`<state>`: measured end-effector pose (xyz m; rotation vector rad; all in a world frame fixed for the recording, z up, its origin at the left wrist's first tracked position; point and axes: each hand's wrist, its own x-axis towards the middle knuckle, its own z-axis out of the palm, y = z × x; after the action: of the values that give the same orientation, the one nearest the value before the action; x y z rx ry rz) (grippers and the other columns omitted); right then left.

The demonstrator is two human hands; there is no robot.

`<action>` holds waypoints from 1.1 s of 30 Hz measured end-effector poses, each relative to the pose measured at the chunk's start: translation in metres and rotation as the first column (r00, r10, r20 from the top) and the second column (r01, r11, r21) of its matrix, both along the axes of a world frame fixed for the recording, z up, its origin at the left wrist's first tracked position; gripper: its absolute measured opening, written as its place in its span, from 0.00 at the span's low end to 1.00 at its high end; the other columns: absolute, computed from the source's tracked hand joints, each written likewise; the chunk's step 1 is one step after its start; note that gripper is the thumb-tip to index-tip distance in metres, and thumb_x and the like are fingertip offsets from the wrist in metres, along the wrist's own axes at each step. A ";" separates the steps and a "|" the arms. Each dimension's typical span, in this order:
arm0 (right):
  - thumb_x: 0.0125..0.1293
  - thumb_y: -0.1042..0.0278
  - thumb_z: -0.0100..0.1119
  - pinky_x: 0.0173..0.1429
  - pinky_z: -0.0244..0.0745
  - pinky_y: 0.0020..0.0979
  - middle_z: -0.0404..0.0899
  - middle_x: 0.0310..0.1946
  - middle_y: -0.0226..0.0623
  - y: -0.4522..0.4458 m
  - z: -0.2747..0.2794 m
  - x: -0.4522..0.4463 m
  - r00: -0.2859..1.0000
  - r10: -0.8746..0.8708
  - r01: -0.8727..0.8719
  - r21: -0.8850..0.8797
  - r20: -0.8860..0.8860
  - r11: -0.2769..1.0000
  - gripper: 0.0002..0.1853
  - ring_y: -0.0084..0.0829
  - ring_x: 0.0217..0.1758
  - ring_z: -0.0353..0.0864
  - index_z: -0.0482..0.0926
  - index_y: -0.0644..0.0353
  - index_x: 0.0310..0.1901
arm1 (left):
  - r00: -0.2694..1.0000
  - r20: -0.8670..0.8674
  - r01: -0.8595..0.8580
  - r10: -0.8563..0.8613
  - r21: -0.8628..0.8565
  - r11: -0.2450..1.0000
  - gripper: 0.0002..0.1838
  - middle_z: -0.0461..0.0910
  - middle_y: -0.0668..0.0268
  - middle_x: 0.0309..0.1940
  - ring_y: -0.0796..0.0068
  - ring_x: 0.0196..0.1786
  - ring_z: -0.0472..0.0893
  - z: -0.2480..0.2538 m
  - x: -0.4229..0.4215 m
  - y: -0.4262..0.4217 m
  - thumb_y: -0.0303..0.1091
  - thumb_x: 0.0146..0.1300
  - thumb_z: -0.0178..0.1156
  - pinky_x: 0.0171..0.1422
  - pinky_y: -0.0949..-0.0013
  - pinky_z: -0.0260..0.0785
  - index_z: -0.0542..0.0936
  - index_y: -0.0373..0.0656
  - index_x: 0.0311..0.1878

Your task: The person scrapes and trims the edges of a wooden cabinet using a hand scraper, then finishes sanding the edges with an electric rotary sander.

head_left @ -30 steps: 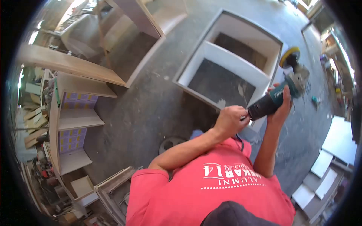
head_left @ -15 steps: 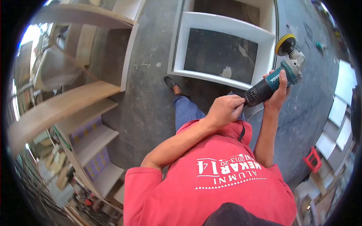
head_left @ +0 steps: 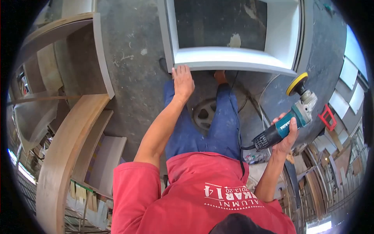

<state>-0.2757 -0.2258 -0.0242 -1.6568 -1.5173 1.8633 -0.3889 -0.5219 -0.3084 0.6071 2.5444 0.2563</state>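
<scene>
My right hand is wrapped around the teal and black body of an angle grinder. Its round yellow-edged pad points up and away from me, close to the near right corner of a white cabinet. The tool's dark cord runs from its rear end towards my waist. At the cabinet's near left corner, my left hand has its fingers together over the edge; their undersides are hidden.
A wooden shelf unit with a curved top stands on my left. Between my legs, a round dark piece with holes lies on the grey floor. On the right are a red frame-shaped item, pale panels and stacked boards.
My left hand has left the grinder's rear end and moved forward to the cabinet corner. In view, the grinder sits lower, still in my right hand. The camera view has shifted.
</scene>
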 end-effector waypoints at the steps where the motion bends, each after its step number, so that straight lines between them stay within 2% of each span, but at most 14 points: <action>1: 0.73 0.53 0.65 0.39 0.84 0.34 0.83 0.39 0.42 -0.003 -0.003 0.003 1.000 -0.016 0.016 -0.007 0.026 1.000 0.24 0.34 0.35 0.88 0.75 0.64 0.59 | 0.996 0.085 -0.020 0.016 0.037 0.999 0.26 0.78 0.51 0.57 0.49 0.66 0.76 0.010 -0.003 0.010 0.29 0.58 0.66 0.81 0.40 0.57 0.77 0.33 0.60; 6: 0.72 0.52 0.66 0.40 0.83 0.35 0.83 0.39 0.44 0.005 -0.013 0.004 1.000 -0.001 0.002 -0.067 0.006 0.998 0.28 0.34 0.34 0.87 0.73 0.66 0.62 | 0.987 0.082 0.117 -0.140 0.237 0.964 0.28 0.77 0.49 0.62 0.48 0.69 0.74 0.020 0.019 0.075 0.27 0.59 0.63 0.77 0.41 0.63 0.74 0.31 0.65; 10: 0.71 0.52 0.67 0.40 0.83 0.35 0.83 0.38 0.44 0.012 -0.018 0.006 1.000 0.010 -0.008 -0.073 0.020 0.997 0.28 0.35 0.34 0.87 0.73 0.66 0.61 | 0.883 0.123 0.301 -0.453 0.591 0.748 0.37 0.69 0.45 0.75 0.45 0.81 0.65 0.028 0.039 0.111 0.29 0.61 0.64 0.84 0.40 0.56 0.69 0.34 0.75; 12: 0.70 0.53 0.67 0.39 0.83 0.35 0.83 0.38 0.44 0.015 -0.019 0.006 0.999 0.029 -0.026 -0.069 0.033 0.997 0.28 0.35 0.34 0.87 0.74 0.67 0.61 | 0.870 0.139 0.331 -0.474 0.549 0.768 0.41 0.61 0.42 0.80 0.41 0.85 0.57 0.043 0.045 0.110 0.30 0.62 0.65 0.87 0.39 0.50 0.64 0.32 0.78; 14: 0.70 0.53 0.67 0.39 0.83 0.35 0.83 0.38 0.45 0.017 -0.016 0.007 0.998 0.041 -0.039 -0.065 0.039 0.997 0.28 0.35 0.34 0.87 0.74 0.67 0.60 | 0.989 0.147 -0.043 0.012 0.213 0.976 0.44 0.56 0.40 0.82 0.36 0.85 0.54 0.050 0.047 0.100 0.31 0.62 0.66 0.87 0.36 0.48 0.60 0.30 0.80; 16: 0.70 0.53 0.67 0.39 0.84 0.34 0.83 0.38 0.45 0.015 -0.014 0.003 0.996 0.086 -0.084 -0.096 0.016 0.992 0.27 0.34 0.34 0.87 0.75 0.67 0.59 | 0.990 0.122 -0.080 0.077 0.019 0.997 0.44 0.54 0.37 0.82 0.32 0.85 0.51 0.046 0.053 0.065 0.30 0.60 0.62 0.87 0.35 0.44 0.60 0.27 0.80; 21: 0.70 0.52 0.69 0.39 0.83 0.33 0.84 0.38 0.42 0.012 -0.011 -0.005 0.983 0.174 -0.165 -0.147 0.052 0.975 0.27 0.33 0.35 0.87 0.76 0.67 0.58 | 0.956 -0.003 -0.293 0.293 0.004 0.956 0.38 0.63 0.40 0.77 0.33 0.83 0.56 0.054 0.044 0.034 0.27 0.61 0.62 0.84 0.33 0.50 0.66 0.30 0.76; 22: 0.69 0.53 0.70 0.39 0.83 0.33 0.85 0.38 0.42 0.011 -0.010 -0.009 0.976 0.206 -0.194 -0.151 0.068 0.969 0.25 0.31 0.34 0.88 0.78 0.66 0.55 | 0.954 0.003 -0.299 0.299 0.004 0.954 0.38 0.63 0.40 0.77 0.33 0.83 0.56 0.057 0.039 0.036 0.27 0.61 0.62 0.84 0.33 0.50 0.66 0.30 0.76; 24: 0.70 0.53 0.69 0.39 0.83 0.32 0.84 0.38 0.42 0.005 -0.005 -0.017 0.960 0.255 -0.239 -0.138 0.114 0.961 0.25 0.32 0.34 0.87 0.77 0.66 0.56 | 0.961 0.274 -0.123 0.046 0.269 0.955 0.32 0.71 0.44 0.71 0.35 0.82 0.60 0.077 0.023 0.050 0.23 0.61 0.61 0.85 0.36 0.51 0.72 0.33 0.71; 26: 0.70 0.52 0.69 0.39 0.82 0.31 0.84 0.38 0.42 -0.003 -0.003 -0.030 0.940 0.300 -0.284 -0.116 0.162 0.952 0.26 0.32 0.34 0.87 0.77 0.67 0.56 | 0.960 0.265 -0.083 -0.092 0.582 0.809 0.26 0.80 0.49 0.64 0.43 0.74 0.73 0.095 0.025 0.055 0.20 0.62 0.62 0.82 0.43 0.60 0.79 0.37 0.66; 28: 0.70 0.54 0.71 0.39 0.82 0.30 0.84 0.38 0.41 -0.012 0.003 -0.039 0.884 0.372 -0.348 -0.135 0.283 0.928 0.24 0.31 0.34 0.87 0.78 0.67 0.55 | 0.908 0.388 -0.138 -0.156 0.630 0.764 0.26 0.82 0.50 0.62 0.44 0.69 0.77 0.129 0.031 0.045 0.22 0.63 0.63 0.77 0.44 0.64 0.79 0.38 0.66; 30: 0.69 0.58 0.73 0.39 0.82 0.30 0.85 0.38 0.39 -0.059 -0.014 -0.042 0.868 0.377 -0.338 -0.173 0.322 0.925 0.22 0.30 0.35 0.87 0.78 0.66 0.54 | 0.882 0.462 -0.196 -0.097 0.546 0.814 0.26 0.82 0.50 0.60 0.45 0.68 0.77 0.139 0.031 -0.019 0.23 0.61 0.64 0.76 0.45 0.64 0.79 0.38 0.65; 32: 0.67 0.60 0.75 0.41 0.82 0.30 0.85 0.40 0.38 -0.094 -0.032 -0.055 0.700 0.558 -0.574 -0.114 0.445 0.811 0.23 0.28 0.35 0.87 0.79 0.67 0.55 | 0.875 0.485 -0.184 0.010 0.314 0.931 0.27 0.82 0.52 0.59 0.49 0.70 0.75 0.147 0.023 -0.080 0.27 0.60 0.67 0.75 0.45 0.64 0.79 0.39 0.64; 33: 0.64 0.61 0.78 0.58 0.79 0.32 0.86 0.51 0.38 -0.111 -0.034 -0.075 0.690 0.582 -0.528 -0.251 0.430 0.812 0.29 0.28 0.51 0.84 0.79 0.67 0.61 | 0.897 0.440 -0.114 0.041 0.142 0.983 0.30 0.78 0.53 0.64 0.48 0.74 0.71 0.150 0.017 -0.109 0.31 0.59 0.69 0.75 0.43 0.62 0.78 0.41 0.66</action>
<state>-0.3509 -0.3363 -0.0581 -1.9873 -2.4056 1.8883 -0.3715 -0.6305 -0.1581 0.4467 2.1259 0.5696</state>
